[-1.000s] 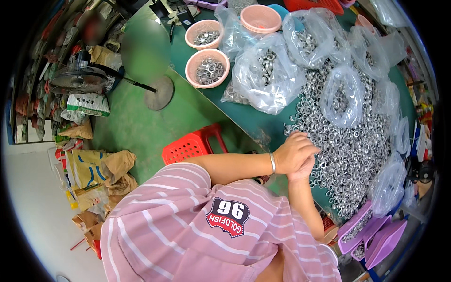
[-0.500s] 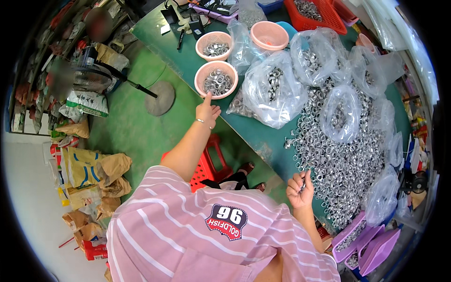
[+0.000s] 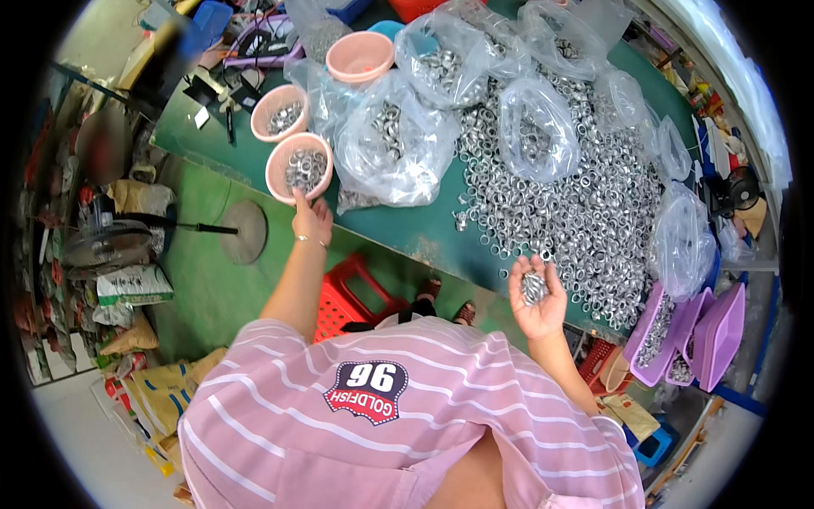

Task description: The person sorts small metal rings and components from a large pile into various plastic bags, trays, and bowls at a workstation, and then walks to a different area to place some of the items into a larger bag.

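At the near rim of a pink plastic basket (image 3: 275,183) is my left hand (image 3: 314,222), fingers apart and nothing seen in it. A fingertip overlaps the rim; whether it presses on it I cannot tell. Silver metal rings (image 3: 305,170) lie inside this basket. My right hand (image 3: 539,312) is turned palm up at the table's near edge, cupped round a small handful of metal rings (image 3: 533,289). Just beyond that hand spreads a large heap of loose metal rings (image 3: 585,199) on the green table (image 3: 398,237).
Behind stand a second pink basket (image 3: 264,110) with rings and a larger pink bowl (image 3: 348,56). Clear plastic bags (image 3: 424,170) of rings crowd the table. Purple trays (image 3: 721,339) stand at the right, a red stool (image 3: 339,297) below the table, a fan base (image 3: 244,233) at left.
My view has swung to the right, so the table sits further left in it. My right hand has turned palm up and uncurled, showing the rings. My left hand stays by the basket.
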A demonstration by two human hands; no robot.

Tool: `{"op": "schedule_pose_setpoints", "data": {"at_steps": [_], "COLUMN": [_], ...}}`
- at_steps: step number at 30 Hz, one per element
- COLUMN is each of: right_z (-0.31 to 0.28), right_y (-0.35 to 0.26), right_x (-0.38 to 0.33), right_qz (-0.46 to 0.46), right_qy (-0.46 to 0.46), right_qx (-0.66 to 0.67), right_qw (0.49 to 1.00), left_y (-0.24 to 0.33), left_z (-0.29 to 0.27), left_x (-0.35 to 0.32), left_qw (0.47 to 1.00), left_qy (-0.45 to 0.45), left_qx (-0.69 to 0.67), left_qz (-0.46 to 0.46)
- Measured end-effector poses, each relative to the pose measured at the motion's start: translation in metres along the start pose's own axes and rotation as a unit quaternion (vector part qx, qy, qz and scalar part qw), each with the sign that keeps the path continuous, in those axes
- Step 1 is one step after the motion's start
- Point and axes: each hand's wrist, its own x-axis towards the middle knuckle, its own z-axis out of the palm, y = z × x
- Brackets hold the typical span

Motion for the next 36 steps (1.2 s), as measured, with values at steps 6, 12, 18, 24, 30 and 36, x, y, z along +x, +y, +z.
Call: {"op": "schedule_pose_setpoints", "data": {"at_steps": [6, 12, 18, 24, 30, 36], "right_z": [-0.015, -0.018, -0.02, -0.031, -0.053, -0.066], "right_y": [-0.021, -0.018, -0.029, -0.025, -0.016, -0.014], "right_x": [-0.018, -0.025, -0.022, -0.004, 0.04, 0.064], "right_qz": [-0.016, -0.008, -0.021, 0.027, 0.039, 0.095], "right_qy": [0.007, 0.034, 0.041, 0.073, 0.151, 0.209], "right_qx": [-0.058, -0.11, -0.088, -0.108, -0.33, -0.294], "right_qw": [0.998, 0.993, 0.995, 0.991, 0.931, 0.928], "left_y": [0.052, 0.053, 0.078, 0.1, 0.094, 0.062], "left_z": [0.093, 0.152, 0.142, 0.137, 0.082, 0.044], "left_x": [-0.04, 0.027, 0.058, -0.005, -0.018, -0.074], "left_qw": [0.646, 0.374, 0.771, 0.938, 0.898, 0.906], "left_qy": [-0.101, 0.009, -0.03, -0.219, -0.414, -0.415], "left_qx": [0.434, 0.811, 0.396, -0.036, -0.009, -0.031], "left_qz": [0.619, 0.449, 0.498, 0.266, 0.151, 0.079]}}
